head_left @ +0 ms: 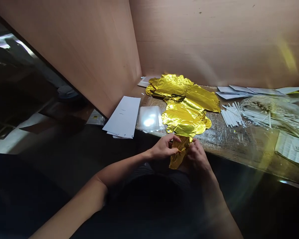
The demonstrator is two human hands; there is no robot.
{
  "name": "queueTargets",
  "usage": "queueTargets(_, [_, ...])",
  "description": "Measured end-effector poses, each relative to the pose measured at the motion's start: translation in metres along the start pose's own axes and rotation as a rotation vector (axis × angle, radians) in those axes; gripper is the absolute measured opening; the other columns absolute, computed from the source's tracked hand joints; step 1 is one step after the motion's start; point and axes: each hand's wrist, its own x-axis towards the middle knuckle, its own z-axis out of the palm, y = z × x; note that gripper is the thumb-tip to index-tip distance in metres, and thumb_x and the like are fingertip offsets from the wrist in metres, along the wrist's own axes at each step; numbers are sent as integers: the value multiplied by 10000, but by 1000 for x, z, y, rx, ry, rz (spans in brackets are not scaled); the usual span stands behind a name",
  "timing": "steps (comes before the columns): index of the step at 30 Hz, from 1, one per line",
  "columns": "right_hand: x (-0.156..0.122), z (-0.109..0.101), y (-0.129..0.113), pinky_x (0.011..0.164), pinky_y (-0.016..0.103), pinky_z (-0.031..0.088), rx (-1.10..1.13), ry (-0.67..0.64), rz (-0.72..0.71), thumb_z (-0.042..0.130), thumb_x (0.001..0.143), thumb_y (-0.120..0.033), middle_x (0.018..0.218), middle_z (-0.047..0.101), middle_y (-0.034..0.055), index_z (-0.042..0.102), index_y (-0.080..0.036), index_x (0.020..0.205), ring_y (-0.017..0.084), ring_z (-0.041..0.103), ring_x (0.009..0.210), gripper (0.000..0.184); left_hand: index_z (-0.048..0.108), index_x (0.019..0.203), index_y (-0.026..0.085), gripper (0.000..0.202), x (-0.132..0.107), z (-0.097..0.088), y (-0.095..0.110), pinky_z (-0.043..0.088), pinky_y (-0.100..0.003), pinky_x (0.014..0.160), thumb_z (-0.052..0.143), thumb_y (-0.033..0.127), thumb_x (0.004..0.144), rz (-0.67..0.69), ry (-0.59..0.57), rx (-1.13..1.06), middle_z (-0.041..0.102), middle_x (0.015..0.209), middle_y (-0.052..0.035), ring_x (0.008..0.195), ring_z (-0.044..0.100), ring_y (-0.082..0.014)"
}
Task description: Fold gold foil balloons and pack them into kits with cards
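A piece of gold foil (176,161), which looks like a flat foil balloon, hangs at the table's front edge between my hands. My left hand (164,146) grips its left side, thumb and fingers closing on the foil. On the right, the curled fingers of my right hand (198,154) pinch its upper edge. Just beyond, a pile of crinkled gold foil balloons (186,113) covers the middle of the table, close against the piece I hold.
White paper sheets (124,114) and a stack of clear plastic bags (150,118) lie left of the pile. To the right are short white sticks (231,115), a plastic bag of longer sticks (271,111) and a printed packet (292,147). Wooden panels (214,43) rise behind and at left.
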Motion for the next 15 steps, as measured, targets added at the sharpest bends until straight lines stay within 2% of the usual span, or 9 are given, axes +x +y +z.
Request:
queueTargets(2, [-3,10,-4,750,380,610,3,-102,47,820,873,-503,1076,777,51,649,-309,1301,244,741,827,500,556,1342,208,621,-2,1,-2,544,-251,729,812,230,777,21,87,-75,686,1076,-39,790,695,-127])
queueTargets(4, [-6,18,-5,848,409,608,-14,-115,19,834,875,-477,1119,777,70,672,-283,1290,262,747,908,486,529,1390,215,692,-2,1,-6,573,-296,790,853,288,783,-5,93,-168,710,1084,-57,842,725,-160])
queueTargets(6, [-8,21,-6,845,389,595,-31,-84,-41,818,894,-455,1064,774,54,703,-284,1243,246,733,891,405,626,1272,169,563,-4,0,-10,575,-321,844,862,368,802,-34,25,-227,742,1027,-76,886,731,-188])
queueTargets(9, [-11,14,-8,720,320,556,-112,-82,-126,810,880,-404,890,720,15,758,-273,991,198,671,761,180,730,990,127,312,-8,-5,-16,552,-281,770,791,406,864,0,-20,-223,749,887,-79,795,705,-171])
queueTargets(11, [-13,6,-16,688,303,534,-234,-122,-168,778,885,-381,851,690,20,749,-248,818,192,645,752,152,753,875,130,199,-8,-12,-16,529,-258,710,743,328,878,98,-25,-107,732,813,-68,722,675,-149])
queueTargets(12, [-12,2,-22,708,304,538,-307,-138,-184,752,902,-379,881,701,31,755,-244,806,201,653,790,165,765,838,134,146,-8,-16,-15,524,-253,710,731,273,867,170,-46,-3,729,808,-68,725,672,-147])
queueTargets(15, [-11,1,-45,779,315,560,-518,-231,-183,722,935,-401,980,752,47,795,-249,978,231,688,894,174,801,828,157,90,-8,-25,1,529,-239,763,713,138,833,352,-177,349,742,903,-72,810,692,-150])
